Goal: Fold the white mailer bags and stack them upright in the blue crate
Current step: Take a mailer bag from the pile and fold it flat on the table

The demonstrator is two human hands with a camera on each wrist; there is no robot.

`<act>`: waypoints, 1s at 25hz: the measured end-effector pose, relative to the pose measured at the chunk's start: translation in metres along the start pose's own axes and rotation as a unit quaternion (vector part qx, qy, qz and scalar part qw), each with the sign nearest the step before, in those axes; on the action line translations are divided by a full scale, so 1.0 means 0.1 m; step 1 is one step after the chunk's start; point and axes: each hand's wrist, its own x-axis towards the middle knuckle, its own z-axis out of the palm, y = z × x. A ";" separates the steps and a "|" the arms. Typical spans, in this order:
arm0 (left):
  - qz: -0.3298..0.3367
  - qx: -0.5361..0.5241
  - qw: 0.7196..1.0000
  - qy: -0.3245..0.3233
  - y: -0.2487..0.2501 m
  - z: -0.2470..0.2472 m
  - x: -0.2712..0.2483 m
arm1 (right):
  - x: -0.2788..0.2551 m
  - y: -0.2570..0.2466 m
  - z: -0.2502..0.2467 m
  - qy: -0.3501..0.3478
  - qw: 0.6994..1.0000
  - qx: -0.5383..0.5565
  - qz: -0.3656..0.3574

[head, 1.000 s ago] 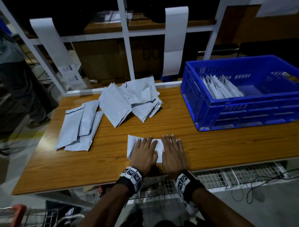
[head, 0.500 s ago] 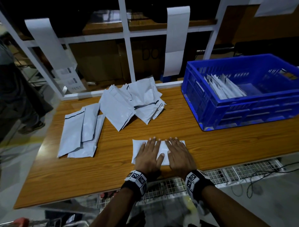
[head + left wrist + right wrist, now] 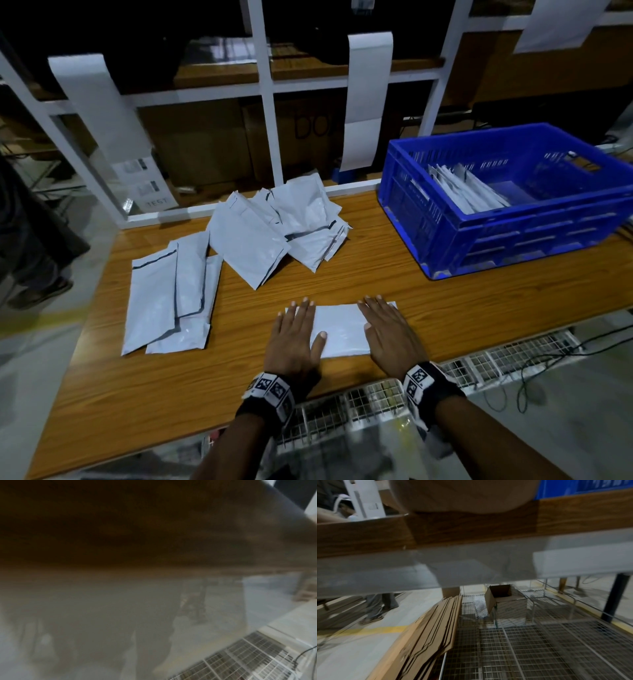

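Two hands lie flat on one folded white bag near the front edge of the wooden table. The left hand covers the bag's left end, the right hand its right end; the fingers of both are straight and spread, palms down, gripping nothing. The middle of the bag shows between them.

Behind the hands, a loose heap of unfolded bags rests on the table, and a second group of flat bags lies to its left. The blue crate stands at the right rear of the table. Inside it, a row of folded bags leans on edge against the left wall.
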 end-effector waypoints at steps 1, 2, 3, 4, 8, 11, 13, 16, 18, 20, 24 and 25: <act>0.003 -0.004 1.000 0.007 0.00 0.02 -0.01 | 0.00 0.00 -0.01 0.000 1.000 0.004 0.002; 0.006 -0.007 1.000 0.017 -0.01 0.03 -0.01 | 0.00 0.00 -0.02 -0.002 1.000 0.004 0.003; 0.007 -0.010 1.000 0.025 -0.01 0.04 -0.02 | -0.02 -0.01 -0.04 -0.008 1.000 0.006 0.005; 0.007 -0.013 0.999 0.034 -0.01 0.03 -0.02 | -0.03 -0.02 -0.06 -0.012 1.000 0.005 0.005; -0.003 -0.003 0.999 0.034 0.01 0.06 -0.01 | 0.14 -0.07 -0.20 -0.116 0.990 0.054 0.062; -0.011 0.001 1.000 0.020 0.01 0.08 0.01 | 0.49 -0.23 -0.56 -0.242 0.956 0.091 0.138; -0.006 0.003 1.000 0.023 0.00 0.11 0.00 | 0.57 -0.46 -0.60 -0.190 0.974 0.037 0.120; -0.008 -0.002 0.999 0.047 -0.03 0.14 0.00 | 0.35 -0.83 -0.22 -0.090 0.993 -0.043 0.068; -0.004 -0.002 0.998 0.061 -0.02 0.13 -0.05 | 0.18 -0.89 0.01 -0.068 0.991 -0.092 0.063; 0.012 -0.001 0.998 0.063 -0.03 0.13 -0.10 | 0.16 -0.86 0.10 -0.041 0.991 -0.100 0.079; 0.017 0.004 0.998 0.053 0.01 -0.01 -0.12 | 0.19 -0.87 0.14 -0.021 0.988 -0.120 0.097; 0.007 0.009 0.999 0.043 0.02 -0.02 -0.12 | 0.20 -0.88 0.14 -0.028 0.988 -0.114 0.105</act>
